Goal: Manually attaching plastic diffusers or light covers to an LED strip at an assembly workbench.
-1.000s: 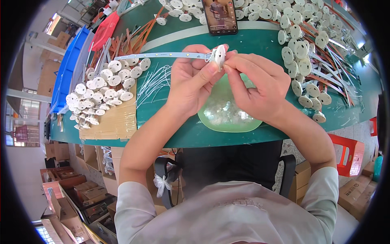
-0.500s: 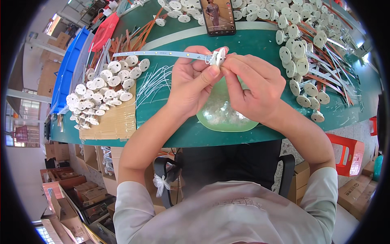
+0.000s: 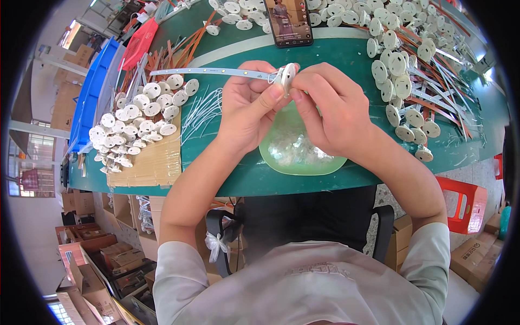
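Above the table, my left hand (image 3: 244, 111) grips a round white plastic disc cap (image 3: 288, 77) between thumb and fingers. A narrow LED strip (image 3: 208, 71) runs out leftward from that cap, with short white wires (image 3: 272, 78) where the two meet. My right hand (image 3: 333, 105) is closed in a pinch beside the cap's right face, its fingertips at or very near it; anything between them is too small or hidden to see. Below both hands sits a translucent green bowl (image 3: 301, 167) with small clear, shiny pieces inside.
Finished-looking white caps (image 3: 130, 111) with strips are heaped on cardboard (image 3: 157, 162) at left. Thin white wires (image 3: 203, 111) lie beside them. More caps (image 3: 398, 65) crowd the right and far side. A phone (image 3: 290, 21) stands at the back, a blue tray (image 3: 95, 92) far left.
The cap has turned to show more of its face and shifted slightly left with my left hand. My right fingertips have drawn slightly back and lower along the cap's edge.
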Available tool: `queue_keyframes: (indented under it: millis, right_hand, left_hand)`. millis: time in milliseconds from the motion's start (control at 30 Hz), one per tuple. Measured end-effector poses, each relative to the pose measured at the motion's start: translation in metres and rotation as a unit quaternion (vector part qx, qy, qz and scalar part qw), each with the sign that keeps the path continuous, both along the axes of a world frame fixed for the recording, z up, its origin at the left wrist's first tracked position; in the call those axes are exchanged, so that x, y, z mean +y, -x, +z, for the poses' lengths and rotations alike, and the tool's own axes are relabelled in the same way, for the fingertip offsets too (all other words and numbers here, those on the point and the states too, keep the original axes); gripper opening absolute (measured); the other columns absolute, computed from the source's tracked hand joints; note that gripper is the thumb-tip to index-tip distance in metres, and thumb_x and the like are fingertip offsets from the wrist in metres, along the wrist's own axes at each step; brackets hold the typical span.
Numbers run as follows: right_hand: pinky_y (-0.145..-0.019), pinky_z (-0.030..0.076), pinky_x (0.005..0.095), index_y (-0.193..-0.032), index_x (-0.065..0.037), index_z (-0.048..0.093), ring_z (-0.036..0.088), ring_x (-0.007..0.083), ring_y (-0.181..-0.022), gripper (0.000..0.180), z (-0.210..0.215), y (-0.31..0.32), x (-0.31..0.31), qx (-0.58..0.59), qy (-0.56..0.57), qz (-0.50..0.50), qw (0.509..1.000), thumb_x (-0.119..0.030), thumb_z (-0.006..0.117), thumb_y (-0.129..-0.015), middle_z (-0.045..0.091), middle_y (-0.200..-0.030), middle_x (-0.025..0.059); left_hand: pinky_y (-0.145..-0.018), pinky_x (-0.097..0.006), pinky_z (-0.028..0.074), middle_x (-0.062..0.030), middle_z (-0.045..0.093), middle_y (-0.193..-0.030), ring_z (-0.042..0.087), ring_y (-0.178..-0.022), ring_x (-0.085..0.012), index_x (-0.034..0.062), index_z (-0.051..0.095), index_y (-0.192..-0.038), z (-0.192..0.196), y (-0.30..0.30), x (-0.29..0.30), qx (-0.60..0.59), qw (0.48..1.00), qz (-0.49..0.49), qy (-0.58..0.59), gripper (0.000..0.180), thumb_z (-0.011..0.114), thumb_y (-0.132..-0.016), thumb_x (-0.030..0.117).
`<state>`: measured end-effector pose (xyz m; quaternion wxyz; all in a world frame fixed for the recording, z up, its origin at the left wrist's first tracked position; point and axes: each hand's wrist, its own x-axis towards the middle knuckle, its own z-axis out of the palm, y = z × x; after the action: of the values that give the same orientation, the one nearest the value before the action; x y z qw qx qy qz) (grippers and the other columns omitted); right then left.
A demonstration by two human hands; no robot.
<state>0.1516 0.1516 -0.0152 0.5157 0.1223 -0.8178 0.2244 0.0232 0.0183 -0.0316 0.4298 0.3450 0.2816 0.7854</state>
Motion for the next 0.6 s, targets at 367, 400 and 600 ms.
queue_keyframes:
  millis: [367, 400, 600]
  right_hand:
    - [-0.062, 0.049, 0.0345, -0.097, 0.002, 0.061, 0.059, 0.0293, -0.071, 0.011, -0.002, 0.0, -0.002, -0.041, 0.024, 0.004, 0.999, 0.006, 0.061, -0.086, 0.06, -0.087, 0.0142]
    - [-0.062, 0.049, 0.0345, -0.097, 0.002, 0.061, 0.059, 0.0293, -0.071, 0.011, -0.001, -0.001, -0.003, -0.041, 0.023, 0.003, 0.999, 0.006, 0.061, -0.086, 0.06, -0.087, 0.0142]
    - [-0.059, 0.049, 0.0295, -0.093, 0.001, 0.062, 0.06, 0.0221, -0.069, 0.01, -0.002, -0.003, 0.001, -0.049, 0.079, 0.064, 0.994, 0.007, 0.065, -0.086, 0.063, -0.085, 0.0118]
  left_hand:
    - [-0.084, -0.031, 0.057, -0.0171, 0.069, -0.117, 0.068, -0.102, -0.0193, 0.0045, 0.055, -0.116, 0.001, -0.003, -0.001, -0.006, 1.0, 0.017, 0.021, 0.03, 0.071, -0.091, -0.002]
    - [-0.083, -0.031, 0.056, -0.0169, 0.069, -0.116, 0.068, -0.101, -0.0189, 0.0042, 0.055, -0.115, 0.002, -0.003, -0.001, 0.014, 0.999, 0.019, 0.022, 0.03, 0.071, -0.09, -0.002]
    - [-0.085, -0.032, 0.056, -0.0179, 0.07, -0.113, 0.069, -0.1, -0.0195, 0.0018, 0.055, -0.114, 0.015, -0.003, -0.006, 0.051, 0.996, 0.035, 0.061, 0.032, 0.074, -0.088, -0.002]
